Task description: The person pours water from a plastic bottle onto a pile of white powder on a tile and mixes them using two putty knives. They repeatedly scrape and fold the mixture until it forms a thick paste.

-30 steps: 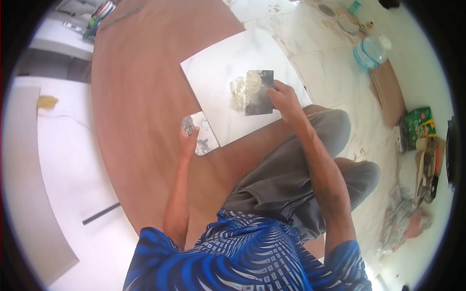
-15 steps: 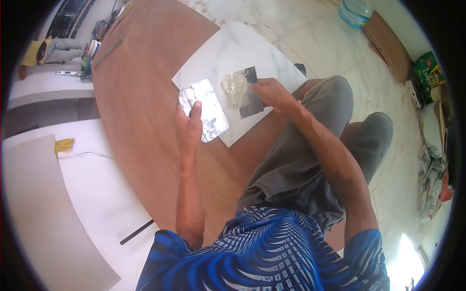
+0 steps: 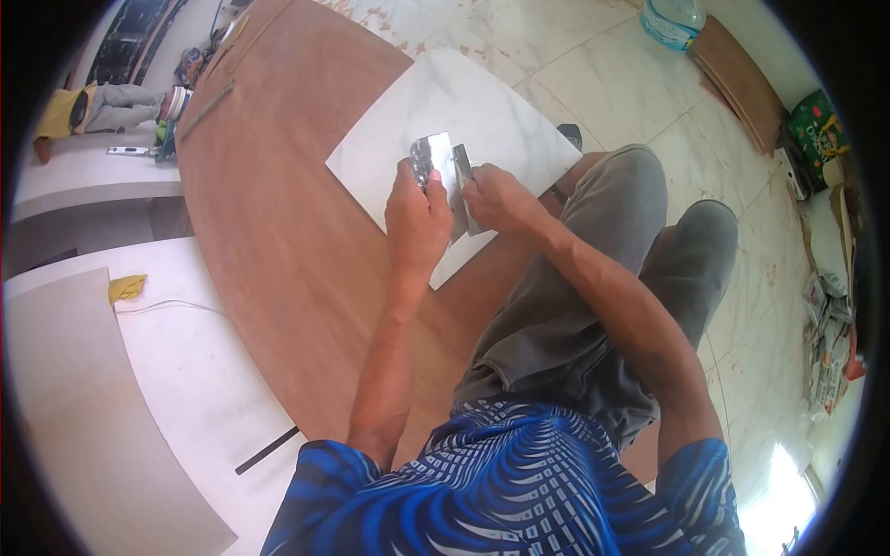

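My left hand is wrapped round a shiny metal plate, tilted so that it looks narrow. Right beside it, my right hand grips a dark metal blade, also turned nearly edge-on. The two metal pieces are close together, and I cannot tell if they touch. The pale paste seen before does not show clearly between them. Below both hands lies a white marbled square tile, which rests over a brown wooden board.
Brown curved panels and a water bottle are at the upper right. Bags line the right wall. On the left are a white surface with a yellow cloth, and another person at the upper left.
My left hand has moved right and up with its metal plate. My right hand has shifted slightly left and down, and both metal pieces have turned from face-on to nearly edge-on.
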`<state>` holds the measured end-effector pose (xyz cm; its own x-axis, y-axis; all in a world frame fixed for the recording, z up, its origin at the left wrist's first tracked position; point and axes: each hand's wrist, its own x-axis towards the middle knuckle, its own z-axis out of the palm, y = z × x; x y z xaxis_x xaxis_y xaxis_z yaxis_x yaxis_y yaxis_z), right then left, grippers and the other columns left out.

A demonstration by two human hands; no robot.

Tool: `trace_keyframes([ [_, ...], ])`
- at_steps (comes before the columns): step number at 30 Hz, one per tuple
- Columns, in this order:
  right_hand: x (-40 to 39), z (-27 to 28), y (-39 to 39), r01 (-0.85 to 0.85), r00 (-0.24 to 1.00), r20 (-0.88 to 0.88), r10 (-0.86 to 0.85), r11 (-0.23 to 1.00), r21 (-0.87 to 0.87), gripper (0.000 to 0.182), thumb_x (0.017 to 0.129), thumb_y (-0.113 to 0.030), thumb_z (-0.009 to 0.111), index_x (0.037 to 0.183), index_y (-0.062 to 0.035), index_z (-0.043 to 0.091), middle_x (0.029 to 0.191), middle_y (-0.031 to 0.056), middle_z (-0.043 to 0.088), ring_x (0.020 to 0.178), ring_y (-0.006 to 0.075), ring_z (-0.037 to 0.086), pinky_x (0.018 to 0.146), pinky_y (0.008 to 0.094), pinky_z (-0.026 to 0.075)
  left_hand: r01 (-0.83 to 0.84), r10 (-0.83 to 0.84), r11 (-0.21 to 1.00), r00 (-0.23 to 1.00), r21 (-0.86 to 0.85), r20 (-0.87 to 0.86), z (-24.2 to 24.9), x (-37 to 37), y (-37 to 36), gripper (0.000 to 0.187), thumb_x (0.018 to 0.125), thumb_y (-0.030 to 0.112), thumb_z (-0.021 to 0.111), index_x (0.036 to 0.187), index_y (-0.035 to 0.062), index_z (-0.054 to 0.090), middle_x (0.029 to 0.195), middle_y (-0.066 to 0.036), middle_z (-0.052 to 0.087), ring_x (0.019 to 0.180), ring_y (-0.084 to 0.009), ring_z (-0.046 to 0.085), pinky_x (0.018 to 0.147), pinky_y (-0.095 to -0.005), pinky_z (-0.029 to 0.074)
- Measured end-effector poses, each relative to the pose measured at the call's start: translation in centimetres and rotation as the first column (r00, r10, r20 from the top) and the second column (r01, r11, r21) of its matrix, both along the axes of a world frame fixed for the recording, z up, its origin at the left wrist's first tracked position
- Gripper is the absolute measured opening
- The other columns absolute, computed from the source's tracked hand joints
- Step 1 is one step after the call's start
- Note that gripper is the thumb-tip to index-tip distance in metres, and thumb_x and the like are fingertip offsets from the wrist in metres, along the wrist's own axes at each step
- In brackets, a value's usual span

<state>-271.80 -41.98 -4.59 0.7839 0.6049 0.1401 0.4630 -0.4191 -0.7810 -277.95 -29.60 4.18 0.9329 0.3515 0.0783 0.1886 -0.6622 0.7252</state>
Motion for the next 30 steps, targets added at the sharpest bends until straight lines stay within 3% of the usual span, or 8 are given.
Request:
trace_keyframes([
  [2,0.4,-0.6,0.4,-0.098,0.973,0.205,0.105,0.994,-0.046,0.019,0.083,-0.015,0.056,0.08,-0.0009,0.068,0.073,0.0176,0.061,0.072,0.0374,0.057,0.069,0.0457,0.048,0.009,-0.009,1.0,1.0,0.006,-0.001,-0.2,0.4,-0.5,0.024,0.098,0.016,0.05,0.109,-0.0049,0.051,0.093,-0.026,0.064,0.084,-0.0434,0.063,0.073,-0.0493,0.049],
  [5,0.9,-0.2,0.6,-0.226,0.837,0.353,0.418,0.852,-0.473,0.017,0.083,-0.013,0.056,0.076,-0.0028,0.067,0.076,0.0161,0.062,0.072,0.0365,0.057,0.069,0.0451,0.049,0.026,-0.026,0.999,1.0,0.034,0.011,-0.7,0.8,-0.9,0.023,0.098,0.015,0.05,0.11,-0.0047,0.05,0.096,-0.026,0.063,0.085,-0.0451,0.063,0.073,-0.0511,0.05],
  [8,0.2,0.5,0.7,-0.14,0.975,0.153,0.162,0.98,-0.143,0.018,0.084,-0.012,0.056,0.074,-0.0018,0.067,0.079,0.0188,0.062,0.076,0.0367,0.057,0.071,0.0457,0.048,0.047,-0.051,0.994,0.998,0.095,0.042,-1.5,1.1,-0.8,0.023,0.097,0.013,0.049,0.112,-0.0047,0.049,0.098,-0.026,0.062,0.088,-0.0455,0.063,0.074,-0.0518,0.05],
  [14,0.3,0.4,0.8,-0.106,0.992,0.066,0.108,0.994,-0.036,0.022,0.084,-0.009,0.053,0.069,0.0051,0.062,0.081,0.0236,0.061,0.081,0.0376,0.057,0.074,0.0469,0.049,0.011,-0.014,0.991,1.0,0.131,0.016,-2.4,1.9,0.0,0.022,0.097,0.012,0.05,0.111,-0.0048,0.048,0.097,-0.026,0.062,0.089,-0.0455,0.062,0.075,-0.0522,0.049],
  [17,-0.1,1.3,0.4,-0.012,0.994,-0.106,0.02,0.997,0.079,0.024,0.084,-0.01,0.052,0.068,0.0055,0.06,0.081,0.0237,0.061,0.082,0.0383,0.057,0.075,0.0476,0.049,0.002,-0.007,0.991,0.999,0.135,0.042,-3.1,1.9,0.5,0.02,0.097,0.012,0.049,0.109,-0.0046,0.048,0.097,-0.026,0.062,0.088,-0.0454,0.062,0.075,-0.0522,0.049],
  [20,0.1,1.4,0.1,-0.089,0.995,-0.037,0.093,0.992,0.095,0.024,0.085,-0.01,0.052,0.068,0.0046,0.058,0.08,0.0237,0.06,0.084,0.0389,0.057,0.076,0.0484,0.049,-0.009,0.004,0.993,0.999,0.115,0.047,-3.4,1.8,0.8,0.02,0.097,0.012,0.049,0.108,-0.0044,0.048,0.097,-0.026,0.062,0.088,-0.0453,0.062,0.075,-0.0521,0.049],
  [30,0.0,0.4,0.2,-0.065,0.992,-0.098,0.076,0.992,0.106,0.019,0.087,-0.012,0.052,0.081,0.0058,0.056,0.08,0.0251,0.057,0.081,0.041,0.058,0.076,0.0479,0.049,-0.012,0.008,0.993,0.999,0.118,0.038,-3.9,1.7,1.4,0.021,0.096,0.012,0.049,0.11,-0.0045,0.049,0.098,-0.026,0.062,0.089,-0.046,0.062,0.075,-0.0523,0.049],
])
